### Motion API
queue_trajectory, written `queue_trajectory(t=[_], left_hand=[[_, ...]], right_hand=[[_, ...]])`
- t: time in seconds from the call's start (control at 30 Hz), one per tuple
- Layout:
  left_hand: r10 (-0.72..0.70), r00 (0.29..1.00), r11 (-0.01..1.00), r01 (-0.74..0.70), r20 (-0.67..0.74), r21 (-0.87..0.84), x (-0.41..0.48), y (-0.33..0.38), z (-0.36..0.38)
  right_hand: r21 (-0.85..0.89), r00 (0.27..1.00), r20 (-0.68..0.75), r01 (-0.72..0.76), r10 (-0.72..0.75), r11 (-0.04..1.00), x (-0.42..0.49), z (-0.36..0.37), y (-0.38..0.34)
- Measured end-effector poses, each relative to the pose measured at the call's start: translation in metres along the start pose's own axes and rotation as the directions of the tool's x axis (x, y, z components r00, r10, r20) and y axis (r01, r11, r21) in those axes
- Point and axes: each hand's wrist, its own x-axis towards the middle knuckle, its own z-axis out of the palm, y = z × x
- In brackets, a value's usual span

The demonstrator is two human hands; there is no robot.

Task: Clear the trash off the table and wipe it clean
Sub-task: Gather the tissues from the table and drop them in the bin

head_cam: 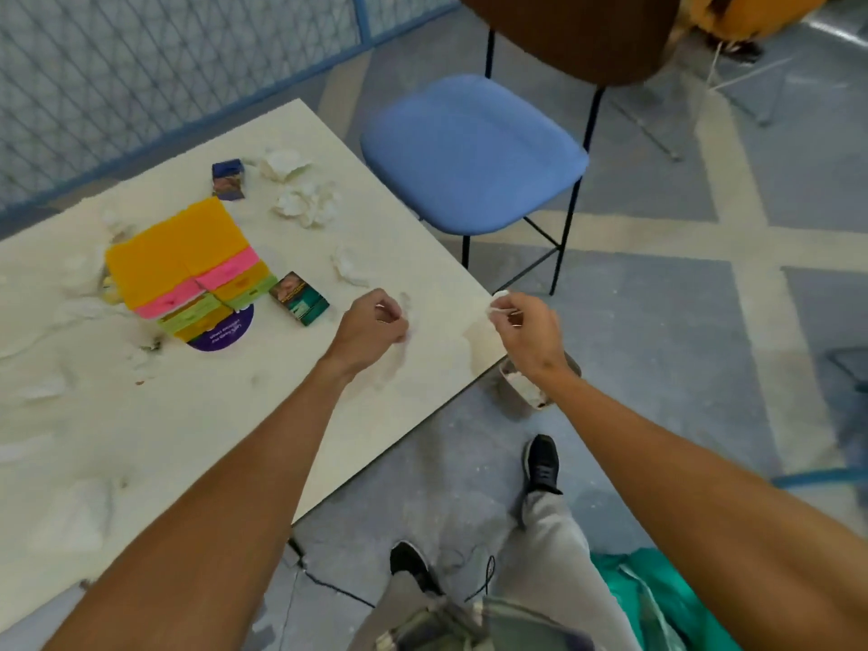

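Tissue scrap point(499, 301) pinched in R hand point(528, 331) by bin point(509, 394); L hand point(371, 328) curled above table point(188, 439), grip unclear.

Bin point(513, 400) half hidden behind forearm; table point(164, 415) cut off left

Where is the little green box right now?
In the head view the green box lies on the table, between the coloured sponge stack and the left hand.
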Motion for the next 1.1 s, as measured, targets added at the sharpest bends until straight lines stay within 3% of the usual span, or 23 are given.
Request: queue_trajectory(t=[0.17, 0.3, 0.47, 0.67, 0.87, 0.97, 1.1], left_hand=[[0.036, 0.995, 0.998, -0.032, 0.097, -0.047, 0.050, 0.048, 0.107], [-0.057, 0.980, 0.991, 0.079, 0.193, -0.112, 0.090, 0.066, 0.196], [-0.135, 0.975, 0.983, 0.154, 0.178, -0.099, 0.133, 0.070, 0.278], [-0.249, 0.961, 0.968, 0.248, 0.124, 0.025, 0.180, 0.003, 0.332], [-0.355, 0.916, 0.935, 0.352, 0.186, 0.053, 0.219, -0.102, 0.391], [-0.372, 0.915, 0.928, 0.364, 0.153, 0.079, 0.233, -0.149, 0.415], [-0.429, 0.879, 0.902, 0.405, 0.208, 0.148, 0.236, -0.191, 0.436]], right_hand=[[0.043, 0.989, -0.051, -0.134, 0.136, 0.990, 0.031, -0.069, 0.069], [0.030, 0.973, -0.031, -0.229, 0.230, 0.973, 0.069, -0.111, 0.125], [-0.027, 0.940, 0.038, -0.339, 0.340, 0.940, 0.115, -0.141, 0.183], [-0.070, 0.896, 0.173, -0.403, 0.409, 0.912, 0.158, -0.115, 0.250], [-0.131, 0.861, 0.224, -0.437, 0.456, 0.890, 0.178, -0.041, 0.349], [-0.190, 0.844, 0.227, -0.450, 0.486, 0.872, 0.174, -0.010, 0.399], [-0.310, 0.765, 0.323, -0.471, 0.557, 0.826, 0.166, 0.014, 0.439]])
